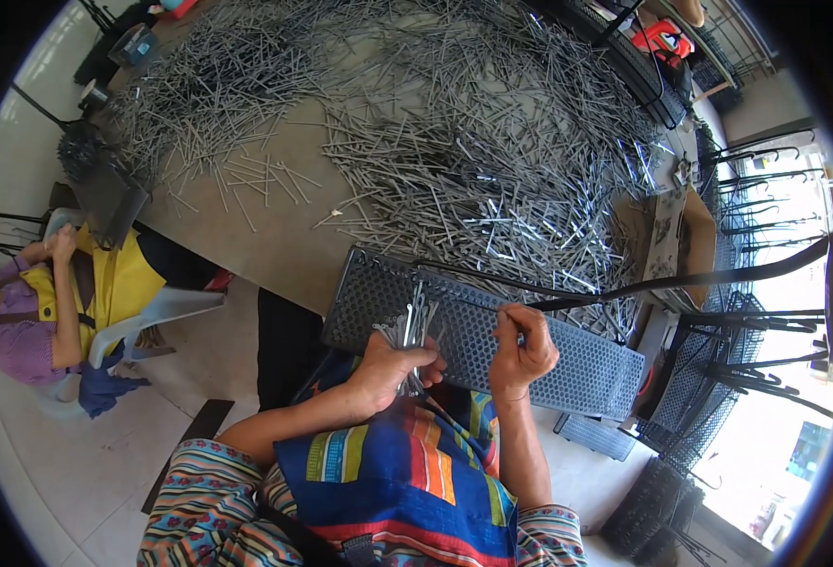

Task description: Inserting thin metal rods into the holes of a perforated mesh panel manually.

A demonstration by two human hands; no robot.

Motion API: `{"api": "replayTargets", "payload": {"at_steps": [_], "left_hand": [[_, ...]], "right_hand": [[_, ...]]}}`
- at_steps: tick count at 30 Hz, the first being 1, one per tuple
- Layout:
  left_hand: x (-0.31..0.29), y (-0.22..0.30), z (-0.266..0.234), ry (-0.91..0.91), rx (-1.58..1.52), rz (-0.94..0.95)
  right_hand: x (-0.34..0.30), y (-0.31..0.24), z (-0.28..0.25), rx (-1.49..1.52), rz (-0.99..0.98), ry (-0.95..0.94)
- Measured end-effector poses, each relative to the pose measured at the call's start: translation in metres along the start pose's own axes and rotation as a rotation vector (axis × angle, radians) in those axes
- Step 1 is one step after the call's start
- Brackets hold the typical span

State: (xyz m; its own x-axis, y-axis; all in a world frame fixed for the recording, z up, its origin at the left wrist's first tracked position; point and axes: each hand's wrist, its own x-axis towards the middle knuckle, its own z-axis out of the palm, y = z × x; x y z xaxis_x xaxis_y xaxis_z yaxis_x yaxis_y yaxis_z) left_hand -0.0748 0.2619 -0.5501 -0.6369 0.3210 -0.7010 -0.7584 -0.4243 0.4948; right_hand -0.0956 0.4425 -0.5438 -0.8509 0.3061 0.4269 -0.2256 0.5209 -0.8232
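The mesh panel (549, 354) lies at the table's (246, 236) near edge; left hand (390, 364) closed round a bundle of pins (411, 326) over the panel's left part; right hand (522, 348) pinched shut on one pin at its middle.

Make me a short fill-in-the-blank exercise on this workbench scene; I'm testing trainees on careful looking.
1. The left hand grips a bundle of thin metal ____.
2. The right hand rests on a dark perforated ____ lying at the table's near edge.
3. Loose metal rods lie heaped on the ____.
4. The co-worker at the left sits on a pale plastic ____.

Missing words: rods; panel; table; chair
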Motion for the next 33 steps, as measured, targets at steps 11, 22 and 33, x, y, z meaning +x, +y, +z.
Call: {"api": "replayTargets", "payload": {"at_steps": [11, 22, 33], "left_hand": [[0.0, 0.003, 0.003, 0.01, 0.027, -0.017], [0.0, 0.001, 0.001, 0.004, 0.009, -0.002], [0.0, 0.003, 0.001, -0.017, 0.033, -0.005]], "right_hand": [[0.002, 0.001, 0.014, -0.096, -0.033, -0.06], [0.018, -0.006, 0.014, -0.117, 0.11, -0.169], [0.021, -0.003, 0.015, -0.088, 0.153, -0.197]]}}
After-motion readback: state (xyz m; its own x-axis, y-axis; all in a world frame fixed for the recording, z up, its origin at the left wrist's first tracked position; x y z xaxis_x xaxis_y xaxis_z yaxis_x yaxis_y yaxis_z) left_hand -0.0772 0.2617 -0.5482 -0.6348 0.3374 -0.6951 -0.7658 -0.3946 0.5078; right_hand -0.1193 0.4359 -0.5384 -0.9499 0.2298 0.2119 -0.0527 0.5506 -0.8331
